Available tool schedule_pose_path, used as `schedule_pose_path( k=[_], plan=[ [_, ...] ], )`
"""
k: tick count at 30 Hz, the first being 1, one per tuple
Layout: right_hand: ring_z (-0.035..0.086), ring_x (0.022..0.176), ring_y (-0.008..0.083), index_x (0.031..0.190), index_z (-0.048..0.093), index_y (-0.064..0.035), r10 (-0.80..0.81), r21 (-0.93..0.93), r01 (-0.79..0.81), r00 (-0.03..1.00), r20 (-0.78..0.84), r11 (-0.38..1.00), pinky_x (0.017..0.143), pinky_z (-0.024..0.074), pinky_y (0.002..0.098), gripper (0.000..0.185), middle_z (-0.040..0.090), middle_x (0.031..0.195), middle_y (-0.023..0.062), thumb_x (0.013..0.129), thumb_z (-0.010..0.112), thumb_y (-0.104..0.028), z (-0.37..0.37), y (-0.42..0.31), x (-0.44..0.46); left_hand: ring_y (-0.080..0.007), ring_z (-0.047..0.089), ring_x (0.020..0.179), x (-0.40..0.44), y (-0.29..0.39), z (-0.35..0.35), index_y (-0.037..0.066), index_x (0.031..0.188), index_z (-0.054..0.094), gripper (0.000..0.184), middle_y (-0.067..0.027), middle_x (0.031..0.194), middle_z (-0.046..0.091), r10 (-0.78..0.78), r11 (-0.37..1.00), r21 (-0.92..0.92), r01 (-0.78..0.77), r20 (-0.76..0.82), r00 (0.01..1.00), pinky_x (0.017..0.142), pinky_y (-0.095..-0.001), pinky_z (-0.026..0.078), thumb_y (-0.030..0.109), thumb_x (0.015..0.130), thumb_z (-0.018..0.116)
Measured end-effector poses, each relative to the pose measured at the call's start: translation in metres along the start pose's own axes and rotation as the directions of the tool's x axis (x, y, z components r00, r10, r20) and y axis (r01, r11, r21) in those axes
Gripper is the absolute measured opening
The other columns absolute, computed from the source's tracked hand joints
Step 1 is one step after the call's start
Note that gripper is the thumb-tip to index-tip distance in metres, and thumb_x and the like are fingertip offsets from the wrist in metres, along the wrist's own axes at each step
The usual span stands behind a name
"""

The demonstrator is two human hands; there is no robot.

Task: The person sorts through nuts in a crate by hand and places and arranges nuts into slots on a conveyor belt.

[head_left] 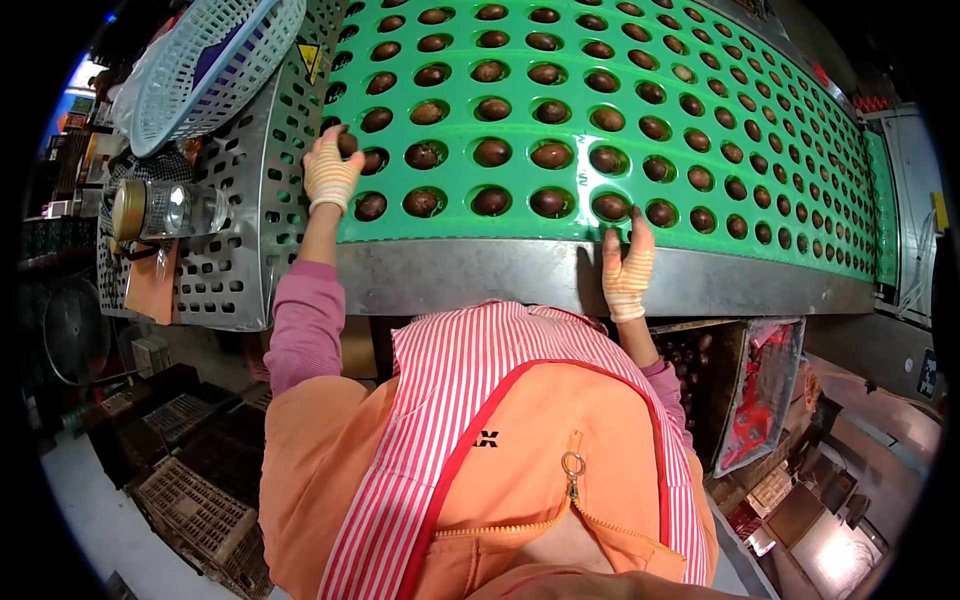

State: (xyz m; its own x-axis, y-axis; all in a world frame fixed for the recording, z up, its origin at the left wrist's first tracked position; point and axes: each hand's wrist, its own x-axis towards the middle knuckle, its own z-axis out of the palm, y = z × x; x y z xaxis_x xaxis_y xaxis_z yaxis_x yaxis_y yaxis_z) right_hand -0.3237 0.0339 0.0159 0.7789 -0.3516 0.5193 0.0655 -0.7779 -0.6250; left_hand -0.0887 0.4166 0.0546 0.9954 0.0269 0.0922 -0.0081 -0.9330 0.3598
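Surface: glossy green moulded belt point(460, 228), rows of oval cups holding dark brown oval pieces point(491, 152), grey metal rail point(470, 275) along the near edge; brown slatted plastic crates point(195, 515) on the floor, near left. Containers: pale-blue openwork plastic basket point(170, 95), far left, with purple item point(222, 52) inside; clear gold-lidded jar point(180, 210), left. Striped-gloved left hand point(331, 175), grip closed on one dark brown piece point(347, 144) over the belt's left edge; striped-gloved right hand point(627, 268), grip open, fingers apart, beside a near-row cup.
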Motion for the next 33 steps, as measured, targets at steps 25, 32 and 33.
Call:
schedule_pose_path(
  k=[25,32,33],
  plan=[
    [0.06,0.1,0.0348,0.115,0.061,-0.0005,0.149,-0.097,-0.145,0.988,0.037,0.985,0.089,0.0474,0.0437,0.034,0.065,0.11,0.0171,0.083,0.068,-0.012,0.001,-0.008,0.005,-0.0356,0.063,0.107,0.096,0.015,0.029,0.007,0.131,0.044,0.044,-0.0158,0.126,0.056,-0.013,0.714,0.663,-0.226,0.335,0.942,0.088,-0.0448,0.054,0.008,0.089,0.056],
    [0.06,0.099,0.0335,0.111,0.063,-0.0018,0.144,-0.111,-0.14,0.989,0.029,0.984,0.088,0.0478,0.043,0.034,0.066,0.108,0.0151,0.079,0.071,-0.009,0.003,-0.008,0.006,-0.0313,0.062,0.111,0.11,0.034,0.022,0.006,0.123,0.058,0.033,-0.0075,0.126,0.06,-0.248,0.482,0.822,-0.302,0.459,0.853,0.083,-0.0414,0.056,0.016,0.092,0.055],
    [0.06,0.098,0.0335,0.111,0.063,-0.0018,0.151,-0.111,-0.148,0.988,0.025,0.983,0.088,0.0479,0.043,0.034,0.066,0.107,0.0149,0.078,0.071,-0.008,0.003,-0.008,0.006,-0.031,0.062,0.112,0.125,0.023,0.029,0.01,0.121,0.059,0.03,-0.0081,0.124,0.061,-0.287,0.469,0.814,-0.343,0.507,0.813,0.083,-0.0408,0.056,0.018,0.092,0.053]
  ],
)
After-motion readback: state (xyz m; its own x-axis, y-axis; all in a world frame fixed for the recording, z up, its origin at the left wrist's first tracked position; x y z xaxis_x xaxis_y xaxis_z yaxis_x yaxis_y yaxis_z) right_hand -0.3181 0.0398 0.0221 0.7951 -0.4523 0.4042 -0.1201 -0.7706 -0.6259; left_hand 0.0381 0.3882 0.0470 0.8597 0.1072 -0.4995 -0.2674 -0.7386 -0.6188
